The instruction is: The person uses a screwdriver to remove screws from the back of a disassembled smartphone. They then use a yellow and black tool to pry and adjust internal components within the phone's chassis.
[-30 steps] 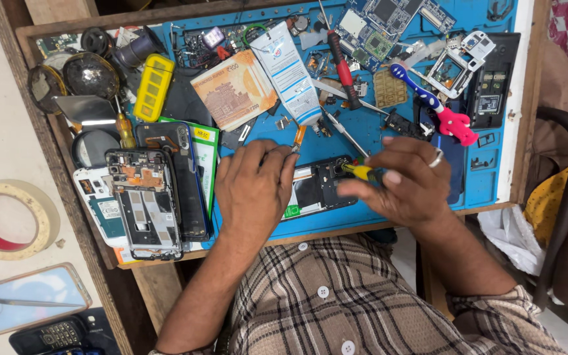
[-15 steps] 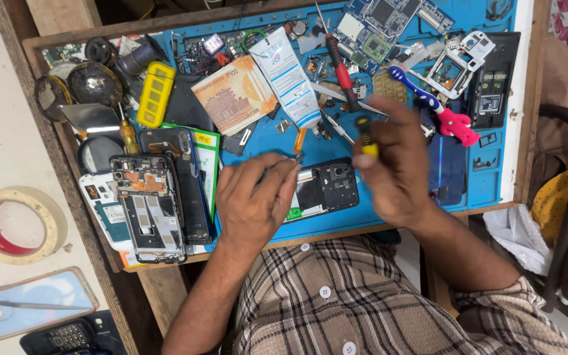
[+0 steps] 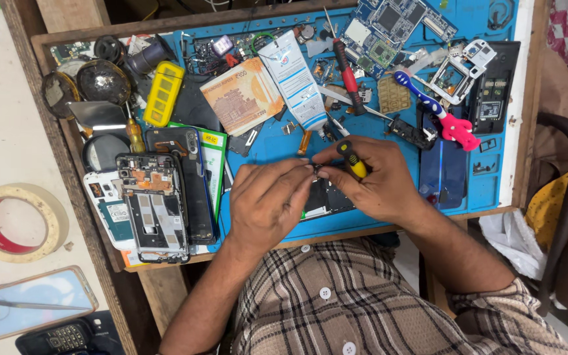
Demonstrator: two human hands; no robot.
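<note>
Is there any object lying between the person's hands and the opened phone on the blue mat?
Nothing visible stands in the way. The left hand and the right hand, which holds a yellow-handled screwdriver, are directly over the opened phone; their fingertips meet above it. The loose tools lie farther up the blue mat.

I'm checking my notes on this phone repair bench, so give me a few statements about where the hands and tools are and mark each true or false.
1. The right hand holds a yellow-and-black screwdriver. True.
2. The left hand rests on the roll of tape. False: it is over the blue mat, fingertips meeting the right hand's; the tape lies apart on the left.
3. The opened phone lies left of both hands. True.
4. The toothbrush is in the right hand's grip. False: it lies on the mat, untouched.
</note>
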